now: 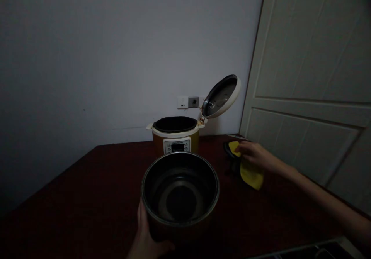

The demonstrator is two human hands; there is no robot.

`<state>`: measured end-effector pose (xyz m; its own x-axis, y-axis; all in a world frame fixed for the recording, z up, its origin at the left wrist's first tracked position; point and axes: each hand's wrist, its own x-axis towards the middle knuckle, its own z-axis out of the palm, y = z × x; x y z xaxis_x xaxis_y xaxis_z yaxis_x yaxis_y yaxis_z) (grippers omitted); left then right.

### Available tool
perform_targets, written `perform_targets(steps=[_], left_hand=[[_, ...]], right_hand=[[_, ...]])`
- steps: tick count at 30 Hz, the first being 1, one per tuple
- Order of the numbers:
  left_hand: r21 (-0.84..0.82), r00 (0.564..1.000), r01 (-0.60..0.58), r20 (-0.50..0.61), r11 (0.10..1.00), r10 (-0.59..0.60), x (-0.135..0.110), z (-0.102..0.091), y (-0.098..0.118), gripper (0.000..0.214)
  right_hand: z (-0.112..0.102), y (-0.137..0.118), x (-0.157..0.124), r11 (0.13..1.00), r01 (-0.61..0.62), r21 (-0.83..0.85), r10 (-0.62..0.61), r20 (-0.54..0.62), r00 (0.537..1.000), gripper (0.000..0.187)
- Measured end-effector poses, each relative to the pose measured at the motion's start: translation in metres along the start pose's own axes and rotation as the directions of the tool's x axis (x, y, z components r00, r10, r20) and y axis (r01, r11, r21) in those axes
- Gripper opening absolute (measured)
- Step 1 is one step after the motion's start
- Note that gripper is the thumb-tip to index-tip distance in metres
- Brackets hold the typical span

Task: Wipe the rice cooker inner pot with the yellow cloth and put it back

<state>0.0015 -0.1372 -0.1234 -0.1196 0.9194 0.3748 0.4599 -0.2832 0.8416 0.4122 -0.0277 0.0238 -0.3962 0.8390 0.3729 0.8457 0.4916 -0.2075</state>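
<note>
My left hand grips the dark inner pot of a rice cooker by its lower left side. The pot is tilted towards me, and its inside looks bare. Behind it stands the rice cooker, its round lid raised on a hinge at the right. Over at the right, my right hand is closed on a yellow cloth that hangs down from the fingers. Just left of that hand lies a dark object, too dim to make out.
The dark red table meets a pale wall with sockets behind the cooker. A panelled door rises on the right. At the lower right corner is the edge of a metal-rimmed item, only partly visible.
</note>
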Motion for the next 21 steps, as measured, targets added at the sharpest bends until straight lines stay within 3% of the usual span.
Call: perform_targets(steps=[2, 5, 6, 8, 10, 13, 16, 21], left_hand=[[0.059, 0.998, -0.058, 0.015, 0.997, 0.058, -0.002, -0.014, 0.0, 0.127], [0.199, 0.995, -0.099, 0.045, 0.975, 0.091, 0.001, -0.049, 0.007, 0.098], [0.221, 0.996, -0.051, 0.088, 0.974, 0.032, 0.005, -0.062, 0.012, 0.087], [0.218, 0.999, 0.047, -0.032, 0.975, -0.041, 0.016, -0.083, 0.024, 0.069], [0.142, 0.984, 0.17, -0.071, 0.975, -0.162, 0.032, -0.093, 0.04, 0.053], [0.014, 0.947, 0.321, -0.01, 0.947, -0.321, 0.056, -0.087, 0.063, 0.048], [-0.01, 0.929, 0.369, 0.047, 0.93, -0.368, 0.075, -0.071, 0.077, 0.053], [0.001, 0.926, 0.357, 0.131, 0.934, -0.354, 0.092, -0.06, 0.076, 0.047]], right_hand=[[0.024, 0.01, -0.016, 0.996, -0.07, 0.046, 0.065, 0.112, 0.992, 0.035], [0.047, 0.011, -0.03, 0.986, -0.117, 0.121, 0.087, 0.23, 0.969, 0.042], [0.05, 0.008, -0.031, 0.982, -0.118, 0.147, 0.081, 0.234, 0.969, 0.046], [0.047, -0.004, -0.027, 0.969, -0.124, 0.214, 0.085, 0.183, 0.98, 0.046], [0.038, -0.023, -0.018, 0.929, -0.166, 0.331, 0.124, 0.145, 0.982, 0.038], [0.029, -0.057, -0.002, 0.747, -0.344, 0.569, 0.23, 0.264, 0.937, 0.044], [0.032, -0.084, 0.009, 0.551, -0.45, 0.703, 0.171, 0.432, 0.885, 0.052], [0.04, -0.099, 0.018, 0.475, -0.483, 0.736, 0.123, 0.488, 0.864, 0.055]])
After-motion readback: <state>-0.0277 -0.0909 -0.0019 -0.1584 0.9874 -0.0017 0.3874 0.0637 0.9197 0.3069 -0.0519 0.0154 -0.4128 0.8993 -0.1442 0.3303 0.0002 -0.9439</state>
